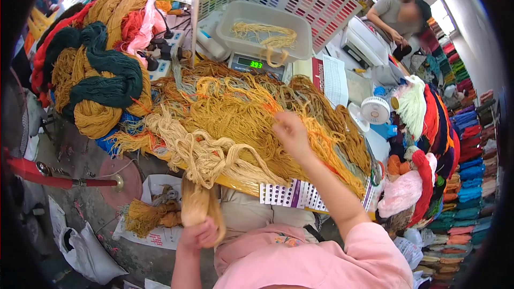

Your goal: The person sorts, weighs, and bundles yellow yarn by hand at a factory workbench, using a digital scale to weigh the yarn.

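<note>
My left hand is closed around a hank of pale beige yarn that hangs over the table's near edge. More of this beige yarn lies in loops on the table above it. My right hand is over the mustard-yellow yarn pile, its fingers curled together; what they hold, if anything, is too small to make out. Behind the pile, a clear plastic bin with cream yarn strands inside rests on a scale with a green display reading 3.93.
Dark green yarn is heaped at the left. A small white fan and pink yarn are at the right. Colour charts stand at the back. Another person is at the upper right. A red bar reaches in from the left.
</note>
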The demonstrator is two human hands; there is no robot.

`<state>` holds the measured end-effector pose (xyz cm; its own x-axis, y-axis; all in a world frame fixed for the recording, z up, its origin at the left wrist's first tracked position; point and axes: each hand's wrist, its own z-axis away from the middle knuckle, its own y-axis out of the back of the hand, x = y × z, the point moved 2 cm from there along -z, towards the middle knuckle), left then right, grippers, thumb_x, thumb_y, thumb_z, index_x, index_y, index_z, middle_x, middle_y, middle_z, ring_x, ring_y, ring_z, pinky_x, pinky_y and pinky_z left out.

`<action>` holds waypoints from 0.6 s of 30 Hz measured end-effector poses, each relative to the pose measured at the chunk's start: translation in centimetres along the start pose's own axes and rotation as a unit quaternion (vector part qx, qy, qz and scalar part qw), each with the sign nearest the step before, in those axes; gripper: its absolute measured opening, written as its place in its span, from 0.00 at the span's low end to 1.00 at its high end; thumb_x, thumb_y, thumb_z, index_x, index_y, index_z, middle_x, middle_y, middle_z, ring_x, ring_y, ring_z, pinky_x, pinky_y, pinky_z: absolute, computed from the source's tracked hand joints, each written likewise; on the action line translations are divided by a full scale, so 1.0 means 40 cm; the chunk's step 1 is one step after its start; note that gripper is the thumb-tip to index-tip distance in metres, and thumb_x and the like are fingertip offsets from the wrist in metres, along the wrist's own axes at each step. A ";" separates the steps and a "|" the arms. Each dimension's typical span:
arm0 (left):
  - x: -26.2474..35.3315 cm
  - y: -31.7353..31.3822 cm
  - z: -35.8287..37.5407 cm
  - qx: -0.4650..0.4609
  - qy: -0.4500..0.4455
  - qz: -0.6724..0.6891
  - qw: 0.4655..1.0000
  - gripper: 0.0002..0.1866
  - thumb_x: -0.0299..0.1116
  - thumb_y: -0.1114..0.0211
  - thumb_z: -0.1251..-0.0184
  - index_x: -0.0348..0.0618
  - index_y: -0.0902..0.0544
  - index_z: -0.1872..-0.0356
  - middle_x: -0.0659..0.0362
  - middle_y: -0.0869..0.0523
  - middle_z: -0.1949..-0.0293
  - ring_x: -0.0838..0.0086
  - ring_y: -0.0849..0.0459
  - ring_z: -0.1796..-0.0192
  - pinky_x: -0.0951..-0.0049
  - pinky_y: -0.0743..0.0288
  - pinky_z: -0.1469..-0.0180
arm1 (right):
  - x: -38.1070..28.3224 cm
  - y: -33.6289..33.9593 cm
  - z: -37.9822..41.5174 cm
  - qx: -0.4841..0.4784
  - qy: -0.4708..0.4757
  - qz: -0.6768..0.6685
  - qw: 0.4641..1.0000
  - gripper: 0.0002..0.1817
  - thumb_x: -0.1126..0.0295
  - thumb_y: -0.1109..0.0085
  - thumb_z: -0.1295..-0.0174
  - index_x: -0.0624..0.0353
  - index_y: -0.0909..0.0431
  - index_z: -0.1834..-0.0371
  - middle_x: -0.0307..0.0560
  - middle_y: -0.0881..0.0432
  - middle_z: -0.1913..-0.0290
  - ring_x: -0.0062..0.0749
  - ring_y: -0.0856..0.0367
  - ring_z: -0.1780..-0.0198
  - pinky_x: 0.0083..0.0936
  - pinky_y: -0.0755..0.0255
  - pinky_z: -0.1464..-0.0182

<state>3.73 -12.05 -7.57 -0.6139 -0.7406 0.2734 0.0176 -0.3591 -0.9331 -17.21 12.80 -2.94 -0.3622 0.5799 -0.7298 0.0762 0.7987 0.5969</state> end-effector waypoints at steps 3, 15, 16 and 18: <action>0.010 -0.089 -0.134 0.085 -0.028 -0.166 0.982 0.10 0.34 0.48 0.45 0.38 0.26 0.75 0.59 0.26 0.80 0.76 0.27 0.77 0.78 0.33 0.73 | -0.062 -0.038 0.153 -0.061 -0.105 -0.131 0.984 0.10 0.78 0.46 0.54 0.61 0.28 0.66 0.43 0.32 0.59 0.21 0.31 0.67 0.15 0.34 0.64; -0.062 -0.230 -0.223 0.100 -0.204 -0.120 0.967 0.18 0.36 0.58 0.39 0.32 0.32 0.54 0.54 0.29 0.55 0.73 0.31 0.53 0.76 0.39 0.51 | -0.239 0.025 0.233 -0.136 -0.258 -0.407 0.866 0.07 0.75 0.47 0.51 0.66 0.26 0.68 0.35 0.27 0.79 0.10 0.36 0.81 0.08 0.44 0.82; -0.072 -0.222 -0.220 0.088 -0.192 -0.132 0.968 0.22 0.39 0.60 0.38 0.31 0.37 0.50 0.53 0.31 0.52 0.72 0.33 0.50 0.74 0.40 0.49 | -0.246 0.022 0.238 -0.178 -0.271 -0.396 0.859 0.08 0.75 0.47 0.51 0.66 0.25 0.68 0.34 0.27 0.79 0.09 0.36 0.81 0.08 0.45 0.82; -0.078 -0.228 -0.213 0.076 -0.186 -0.114 0.973 0.22 0.39 0.60 0.38 0.30 0.37 0.50 0.53 0.31 0.52 0.72 0.33 0.50 0.74 0.41 0.48 | -0.232 0.013 0.255 -0.182 -0.256 -0.389 0.866 0.07 0.75 0.47 0.51 0.65 0.25 0.69 0.34 0.27 0.80 0.09 0.37 0.82 0.08 0.45 0.83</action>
<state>-1.26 -1.64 -1.92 -0.2881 -0.7759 0.5612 0.0477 -0.5970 -0.8008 -4.34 9.47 0.72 0.2940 -0.0403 -0.9550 -0.3379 0.9302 -0.1433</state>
